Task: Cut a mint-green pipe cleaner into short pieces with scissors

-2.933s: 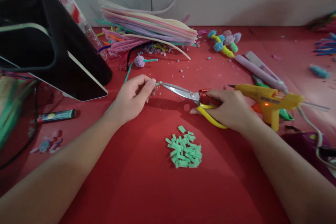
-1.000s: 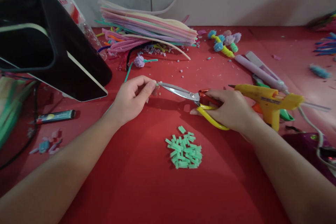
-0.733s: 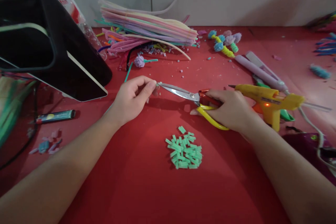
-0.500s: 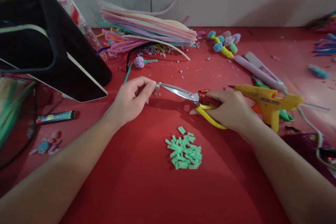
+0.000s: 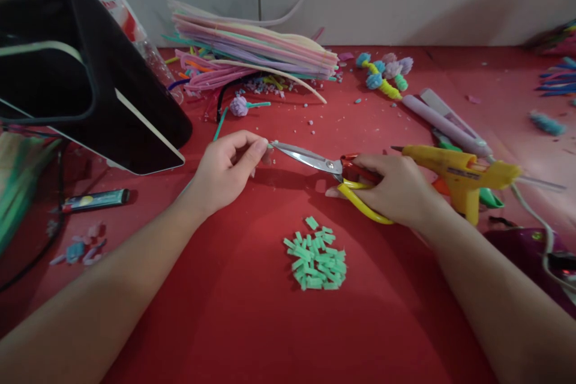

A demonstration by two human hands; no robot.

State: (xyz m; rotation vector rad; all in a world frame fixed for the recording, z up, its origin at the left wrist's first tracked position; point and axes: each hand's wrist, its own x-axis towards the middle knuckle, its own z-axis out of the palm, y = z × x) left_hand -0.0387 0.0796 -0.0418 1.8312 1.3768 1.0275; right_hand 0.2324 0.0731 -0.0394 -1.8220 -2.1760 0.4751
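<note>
My left hand (image 5: 231, 171) is closed in a pinch, thumb against forefinger. A small pale green tip, which looks like the end of a pipe cleaner (image 5: 270, 145), pokes out from the fingertips; the rest is hidden by the hand. In my right hand (image 5: 391, 186) are scissors (image 5: 310, 158) with one red and one yellow handle. Their blades point left and their tips touch or nearly touch the green tip. Below the blades lies a pile of short green cut pieces (image 5: 317, 258) on the red table (image 5: 252, 324).
A bundle of pastel pipe cleaners (image 5: 256, 42) lies at the back, near a purple pompom (image 5: 239, 106). At right are a yellow glue gun (image 5: 459, 171) and a lilac hair straightener (image 5: 445, 123). A black jug-like object (image 5: 148, 114) and a lighter-like tube (image 5: 96, 200) are at left.
The scissors' handles and my right hand have shifted very slightly to the right. My left hand keeps its pinch in almost the same place.
</note>
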